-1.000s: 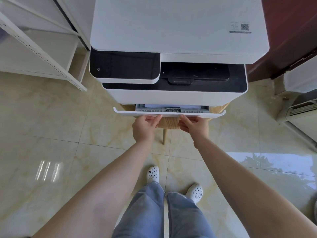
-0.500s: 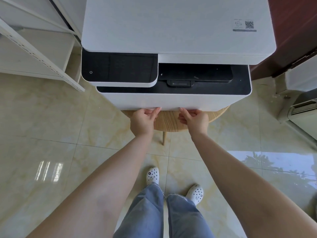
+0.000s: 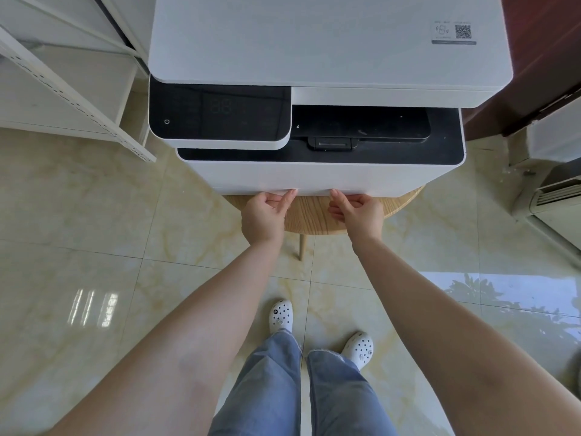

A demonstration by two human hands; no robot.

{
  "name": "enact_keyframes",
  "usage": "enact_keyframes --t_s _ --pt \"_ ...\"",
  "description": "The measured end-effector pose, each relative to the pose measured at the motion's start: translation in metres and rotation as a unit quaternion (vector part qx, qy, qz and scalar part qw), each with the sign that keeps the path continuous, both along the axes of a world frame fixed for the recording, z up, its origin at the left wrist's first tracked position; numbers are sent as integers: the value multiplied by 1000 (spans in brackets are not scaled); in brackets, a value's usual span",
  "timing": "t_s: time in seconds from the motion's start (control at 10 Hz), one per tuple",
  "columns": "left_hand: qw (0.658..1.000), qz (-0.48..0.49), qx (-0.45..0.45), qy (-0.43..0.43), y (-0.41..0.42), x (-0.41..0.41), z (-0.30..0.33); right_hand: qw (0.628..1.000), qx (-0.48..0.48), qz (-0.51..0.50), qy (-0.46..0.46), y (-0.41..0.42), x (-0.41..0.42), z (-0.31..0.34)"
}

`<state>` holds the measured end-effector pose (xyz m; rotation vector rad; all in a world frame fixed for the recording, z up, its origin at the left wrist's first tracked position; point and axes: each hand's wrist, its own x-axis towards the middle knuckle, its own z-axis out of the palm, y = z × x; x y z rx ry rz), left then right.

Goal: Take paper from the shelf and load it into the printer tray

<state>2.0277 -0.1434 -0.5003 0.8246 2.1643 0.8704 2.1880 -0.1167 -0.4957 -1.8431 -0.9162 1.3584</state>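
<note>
Floor tiles, glossy cream with yellow marbling, fill most of the frame and throw back window glare at lower left and at right. At upper centre a white printer with a black control panel sits on a round wooden table, whose rim and one thin leg show below the printer's front. The printer tray sits flush in the bottom edge of the body, closed, so any paper inside is hidden. Both hands are at that edge in mid-frame: the left hand has its fingers curled into the palm with the thumb pressing the tray front, and the right hand mirrors it just beside, loosely clenched, thumb on the same edge; neither grasps anything. A white metal shelf stands at upper left, its visible boards bare. Dark red-brown panelling runs along the upper right, with a white air-conditioner unit on the floor below it. Blue jeans and white perforated clogs show at bottom centre.
</note>
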Motion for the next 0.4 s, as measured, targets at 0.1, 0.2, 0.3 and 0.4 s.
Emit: enact_keyframes --t_s 0.1,0.2,0.3,0.4 --pt "1000 -12 -7 -4 0 0 6 1000 1 13 -8 0 0 3" --pt "999 -44 -10 -24 -4 -2 13 999 -22 30 -11 0 3 10" --pt "992 -107 -20 -59 -10 -7 12 997 -58 47 -24 0 7 18" --pt "984 -155 -7 -85 -23 -7 24 992 -95 83 -14 -14 13 30"
